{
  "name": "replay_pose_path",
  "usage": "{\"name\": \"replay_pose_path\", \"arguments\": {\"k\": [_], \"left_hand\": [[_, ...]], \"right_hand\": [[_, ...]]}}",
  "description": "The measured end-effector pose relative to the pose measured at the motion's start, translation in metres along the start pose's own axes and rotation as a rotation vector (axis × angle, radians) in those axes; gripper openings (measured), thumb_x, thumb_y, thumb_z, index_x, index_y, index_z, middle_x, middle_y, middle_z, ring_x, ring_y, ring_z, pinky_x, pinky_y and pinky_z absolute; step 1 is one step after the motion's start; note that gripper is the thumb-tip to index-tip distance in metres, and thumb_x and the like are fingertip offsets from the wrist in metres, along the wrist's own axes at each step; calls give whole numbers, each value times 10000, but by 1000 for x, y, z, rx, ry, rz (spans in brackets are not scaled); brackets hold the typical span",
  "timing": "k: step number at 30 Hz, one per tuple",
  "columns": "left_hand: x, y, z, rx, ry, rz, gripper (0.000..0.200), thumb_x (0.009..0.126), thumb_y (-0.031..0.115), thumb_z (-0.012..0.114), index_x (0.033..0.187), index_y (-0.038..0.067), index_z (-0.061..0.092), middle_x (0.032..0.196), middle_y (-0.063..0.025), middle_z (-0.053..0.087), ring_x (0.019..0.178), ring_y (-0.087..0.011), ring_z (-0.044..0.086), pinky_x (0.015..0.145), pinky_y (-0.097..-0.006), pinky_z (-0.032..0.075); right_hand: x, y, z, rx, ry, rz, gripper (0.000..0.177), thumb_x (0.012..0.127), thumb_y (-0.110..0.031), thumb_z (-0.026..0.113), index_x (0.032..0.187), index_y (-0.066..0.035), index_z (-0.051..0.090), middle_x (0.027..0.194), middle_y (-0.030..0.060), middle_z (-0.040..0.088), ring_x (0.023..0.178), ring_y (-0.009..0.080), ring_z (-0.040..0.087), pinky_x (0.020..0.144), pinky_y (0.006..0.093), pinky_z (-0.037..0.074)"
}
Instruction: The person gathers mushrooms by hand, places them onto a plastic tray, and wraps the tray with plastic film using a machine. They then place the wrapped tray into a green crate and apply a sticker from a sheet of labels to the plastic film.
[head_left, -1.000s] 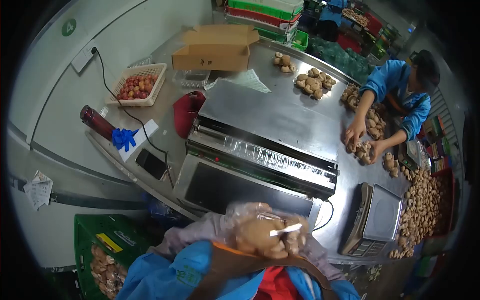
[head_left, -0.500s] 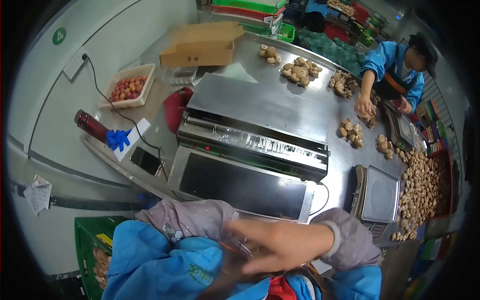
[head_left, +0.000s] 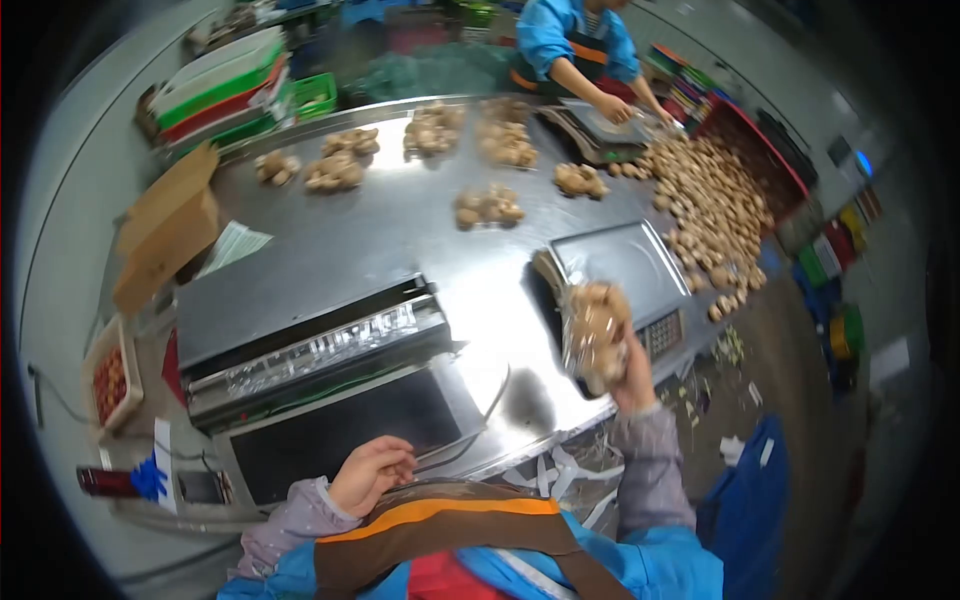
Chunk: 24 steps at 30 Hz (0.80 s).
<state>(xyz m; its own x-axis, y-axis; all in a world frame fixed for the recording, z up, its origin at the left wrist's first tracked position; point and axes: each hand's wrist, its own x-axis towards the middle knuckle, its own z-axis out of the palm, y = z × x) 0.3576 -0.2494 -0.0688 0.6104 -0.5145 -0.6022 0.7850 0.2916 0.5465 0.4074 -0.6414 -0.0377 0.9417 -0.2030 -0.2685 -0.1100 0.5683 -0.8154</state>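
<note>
My right hand (head_left: pixel 632 375) is closed round a wrapped pack of mushrooms (head_left: pixel 596 335). Shiny clear film covers the pack, which is held up over the near left part of a weighing scale (head_left: pixel 620 262). My left hand (head_left: pixel 376 474) hangs just in front of the film wrapping machine (head_left: pixel 340 430), near its dark plate. Its fingers are loosely bent and slightly apart, with nothing visible in them. A roll of clear film (head_left: pixel 320 350) lies in the machine behind the plate.
Several mushroom portions (head_left: pixel 490 206) lie across the steel table (head_left: pixel 370 240). A big heap of loose mushrooms (head_left: pixel 715 200) spills from a red crate (head_left: pixel 765 165) at the right. Across the table a co-worker's hand (head_left: pixel 612 107) is at a second scale (head_left: pixel 590 135). A cardboard box (head_left: pixel 165 235) stands left.
The view has swung right. My right hand has gone from in front of my body out to the scale and now holds the mushroom pack. My left hand has come into sight by the machine.
</note>
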Motion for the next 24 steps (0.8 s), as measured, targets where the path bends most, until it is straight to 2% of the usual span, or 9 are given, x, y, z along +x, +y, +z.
{"name": "replay_pose_path", "arguments": {"k": [1, 2, 4, 6, 8, 12, 14, 18, 24], "left_hand": [[1, -2, -1, 13, -7, -30, 163, 876, 58, 506, 1025, -4, 529, 884, -118, 607, 755, -178, 580, 686, -271, 467], [4, -2, 1, 21, -12, -55, 153, 875, 55, 508, 1015, -1, 532, 875, -113, 606, 744, -171, 577, 678, -262, 463], [1, 2, 12, 83, -11, -76, 134, 873, 54, 509, 991, 2, 545, 860, -107, 607, 720, -156, 578, 660, -243, 459], [-3, 4, 17, 150, 57, -33, 113, 872, 51, 508, 962, 4, 557, 835, -100, 609, 687, -149, 577, 634, -232, 457], [-1, 1, 10, 102, 61, -20, 99, 868, 42, 504, 938, 9, 566, 801, -94, 613, 670, -149, 578, 621, -232, 460], [0, -1, 10, -27, 124, -5, 100, 858, 26, 499, 934, 14, 563, 774, -91, 615, 644, -152, 581, 596, -240, 468], [1, 0, 17, 28, 109, -31, 100, 857, 23, 498, 931, 15, 565, 774, -90, 615, 633, -150, 579, 586, -239, 469], [3, -3, 26, 88, 100, -26, 80, 856, 28, 507, 920, 26, 555, 771, -86, 604, 666, -166, 587, 625, -260, 491], [6, -9, 33, 40, 118, -4, 88, 860, 23, 497, 927, 19, 554, 776, -87, 604, 662, -164, 584, 627, -261, 487]], "right_hand": [[29, 0, -48, 50, -38, -62, 476, 935, -398, 438, 1225, -21, 430, 1067, 91, 588, 905, 186, 619, 772, 331, 519], [32, -14, -31, -30, 189, -74, 433, 922, -346, 494, 1203, -22, 441, 905, 55, 589, 711, 134, 605, 619, 267, 510], [72, 11, -136, -160, 137, 9, 390, 882, -258, 580, 1159, -10, 463, 781, 20, 535, 573, 90, 520, 516, 228, 440], [29, 16, -100, -407, 571, -111, 368, 824, -173, 645, 1106, 4, 489, 715, 3, 500, 556, 75, 480, 492, 214, 394], [4, 43, -133, -284, 641, -151, 319, 792, -102, 643, 1066, 8, 522, 703, 13, 519, 597, 101, 520, 501, 244, 419], [-27, 97, -180, -30, 681, -23, 183, 806, -92, 577, 978, -39, 544, 708, 21, 538, 577, 123, 522, 489, 242, 431], [-27, 91, -178, -77, 678, -52, 179, 805, -89, 577, 975, -45, 545, 707, 17, 537, 568, 117, 518, 477, 235, 426], [-20, 51, -182, -226, 665, -213, 174, 810, -97, 580, 977, -65, 545, 709, 1, 535, 543, 97, 503, 447, 220, 410], [5, -32, -210, -120, 611, -304, 178, 814, -106, 594, 985, -93, 545, 780, -8, 552, 597, 99, 503, 489, 222, 413]]}}
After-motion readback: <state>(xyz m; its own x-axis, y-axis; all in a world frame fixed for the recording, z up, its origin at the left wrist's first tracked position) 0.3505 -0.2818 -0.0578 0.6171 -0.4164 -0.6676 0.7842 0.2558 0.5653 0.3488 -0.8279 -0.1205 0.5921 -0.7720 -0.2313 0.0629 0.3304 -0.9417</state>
